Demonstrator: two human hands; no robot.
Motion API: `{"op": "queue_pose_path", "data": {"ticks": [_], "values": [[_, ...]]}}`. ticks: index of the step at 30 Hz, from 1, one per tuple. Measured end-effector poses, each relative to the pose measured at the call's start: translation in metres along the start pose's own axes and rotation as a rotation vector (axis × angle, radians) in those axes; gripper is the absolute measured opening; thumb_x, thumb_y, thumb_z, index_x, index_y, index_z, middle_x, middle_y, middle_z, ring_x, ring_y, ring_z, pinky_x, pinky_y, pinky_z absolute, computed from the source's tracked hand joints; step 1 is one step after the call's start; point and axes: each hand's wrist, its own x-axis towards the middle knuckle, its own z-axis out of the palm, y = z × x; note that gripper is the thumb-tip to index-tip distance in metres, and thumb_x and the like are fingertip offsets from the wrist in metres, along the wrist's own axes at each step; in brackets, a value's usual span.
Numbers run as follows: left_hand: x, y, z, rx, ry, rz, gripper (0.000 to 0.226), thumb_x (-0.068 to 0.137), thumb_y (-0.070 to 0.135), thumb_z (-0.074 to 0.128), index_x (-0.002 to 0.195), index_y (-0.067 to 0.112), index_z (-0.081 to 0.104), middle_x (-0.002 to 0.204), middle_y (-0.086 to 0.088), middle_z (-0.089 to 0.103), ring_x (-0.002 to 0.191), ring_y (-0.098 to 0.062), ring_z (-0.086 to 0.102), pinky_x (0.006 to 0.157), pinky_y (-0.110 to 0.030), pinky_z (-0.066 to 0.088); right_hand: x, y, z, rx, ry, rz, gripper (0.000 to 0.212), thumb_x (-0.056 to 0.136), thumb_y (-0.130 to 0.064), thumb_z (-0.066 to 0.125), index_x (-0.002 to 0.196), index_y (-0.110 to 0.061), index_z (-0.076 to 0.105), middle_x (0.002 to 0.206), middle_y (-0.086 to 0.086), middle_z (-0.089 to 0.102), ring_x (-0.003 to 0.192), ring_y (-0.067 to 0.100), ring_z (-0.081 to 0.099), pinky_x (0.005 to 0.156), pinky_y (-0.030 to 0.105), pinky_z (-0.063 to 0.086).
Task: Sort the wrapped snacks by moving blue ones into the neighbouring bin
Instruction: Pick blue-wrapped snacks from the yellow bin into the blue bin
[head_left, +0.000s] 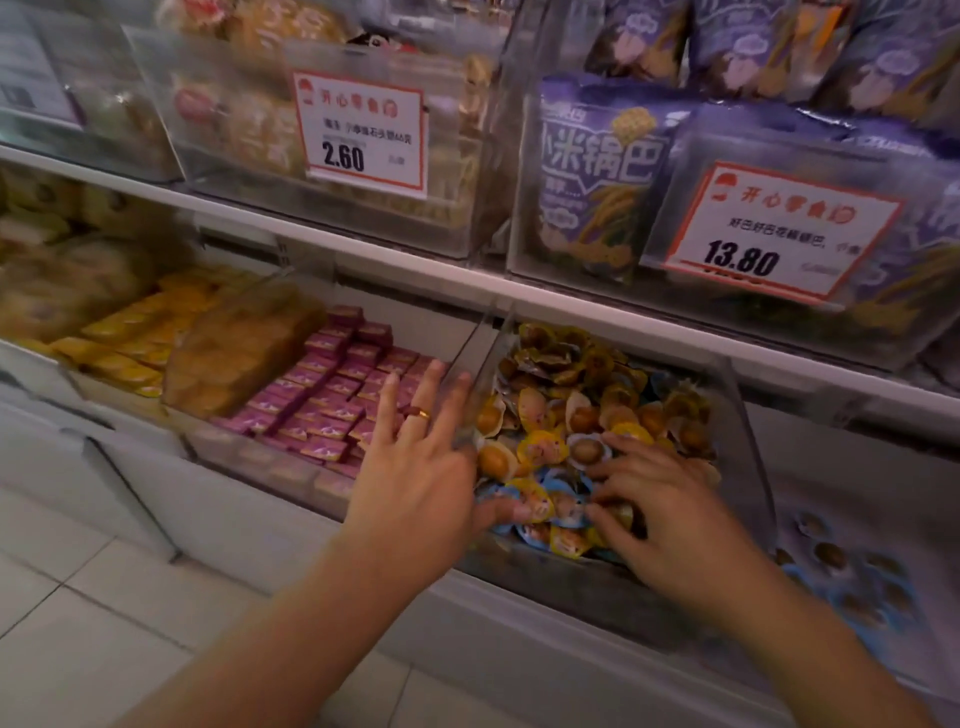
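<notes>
- Sorting looks unfinished; blue snacks (558, 491) lie mixed among yellow ones (543, 447) in the clear bin (748, 410); the neighbouring bin (857, 577) to the right holds blue ones already
- left hand (415, 483) spreads its fingers straight over the divider, thumb among wrappers
- right hand (660, 514) curls its fingers into the pile; whether they pinch anything, I cannot tell
- wrappers are glossy, crinkled, shell-shaped

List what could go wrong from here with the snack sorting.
1. Blue snacks lie mixed with yellow ones under the right hand, so a yellow one may get grabbed too.
2. The left hand straddles the clear divider; snacks could get knocked into the pink packets.
</notes>
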Motion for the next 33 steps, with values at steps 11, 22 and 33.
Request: {"op": "queue_pose_path", "data": {"ticks": [11,22,33], "values": [[0.004,0.007,-0.008,-0.069,-0.11,-0.085,0.079,0.077,0.085,0.039,0.134,0.034,0.057,0.164,-0.002,0.015,0.152,-0.025,-0.015,0.12,-0.058,-0.005,0.014,-0.023,0.012,-0.135,-0.076,0.079,0.048,0.087,-0.064,0.056,0.118,-0.029,0.071,0.126,-0.006,0.054,0.137,0.021,0.024,0.114,0.048,0.026],[0.009,0.01,-0.01,-0.15,-0.18,-0.147,0.061,0.073,0.078,0.055,0.107,0.029,0.069,0.142,-0.002,0.048,0.148,-0.032,0.013,0.119,-0.06,0.0,0.025,-0.011,-0.003,0.121,0.238,0.277,0.022,0.078,-0.024,0.077,0.088,-0.027,0.058,0.108,-0.002,0.064,0.107,0.018,0.055,0.081,0.029,0.043],[-0.001,0.01,0.005,-0.394,-0.087,-0.156,0.049,0.078,0.079,0.048,0.096,0.037,0.067,0.144,0.001,0.037,0.147,-0.028,0.003,0.119,-0.055,-0.006,0.035,-0.017,0.02,-0.342,-0.005,0.068,0.056,0.085,-0.036,0.072,0.138,-0.023,0.057,0.127,0.011,0.055,0.125,0.039,0.038,0.093,0.052,0.042]]}}
